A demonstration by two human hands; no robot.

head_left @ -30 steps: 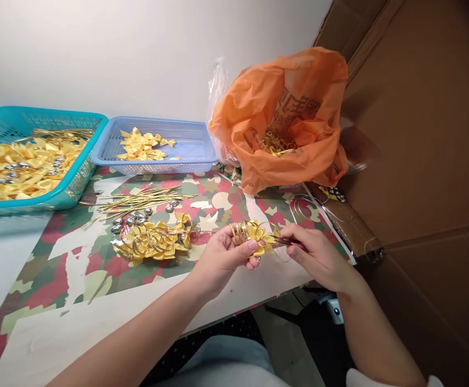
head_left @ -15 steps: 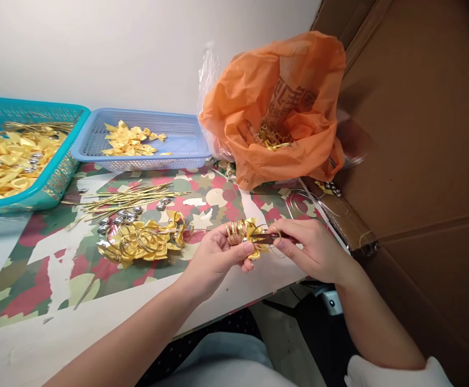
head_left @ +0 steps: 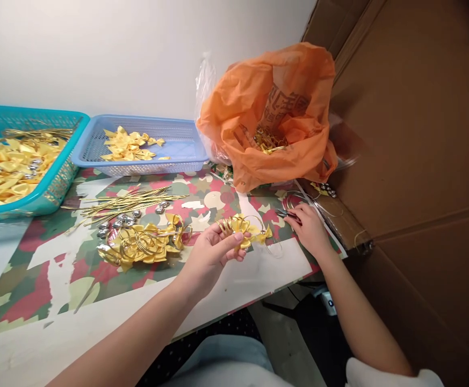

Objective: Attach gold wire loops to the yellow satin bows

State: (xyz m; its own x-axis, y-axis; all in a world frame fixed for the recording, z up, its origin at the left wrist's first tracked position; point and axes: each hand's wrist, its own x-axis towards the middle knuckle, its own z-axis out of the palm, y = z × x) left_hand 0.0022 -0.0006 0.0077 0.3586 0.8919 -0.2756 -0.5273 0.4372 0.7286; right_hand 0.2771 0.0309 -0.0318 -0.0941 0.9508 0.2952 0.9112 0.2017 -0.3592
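Your left hand (head_left: 220,250) is above the near part of the counter (head_left: 234,298). Its fingers are clamped on yellow bows (head_left: 242,241), thumb on the near side. Gold rings (head_left: 226,226) stand beside these fingers; you cannot tell whether they encircle one. A larger ring rises behind the bows.

Your right hand (head_left: 310,228) is to the right of the bows, apart from them. Its fingers are closed around the pliers (head_left: 286,214), tip pointing left, clear of the bows. You cannot tell whether the tip touches the counter.

To the left of your left hand, a pile (head_left: 149,244) of yellow bows and gold rings lies on the counter. Silver bells (head_left: 125,219) lie just behind the pile, and gold wires (head_left: 131,203) lie in a loose bundle behind the bells.

At the rear, locate the teal basket (head_left: 63,174) at far left, holding bows, bells and wires; the blue tray (head_left: 186,150) beside it, holding bows; and the orange bag (head_left: 244,102), open, with gold scraps inside.
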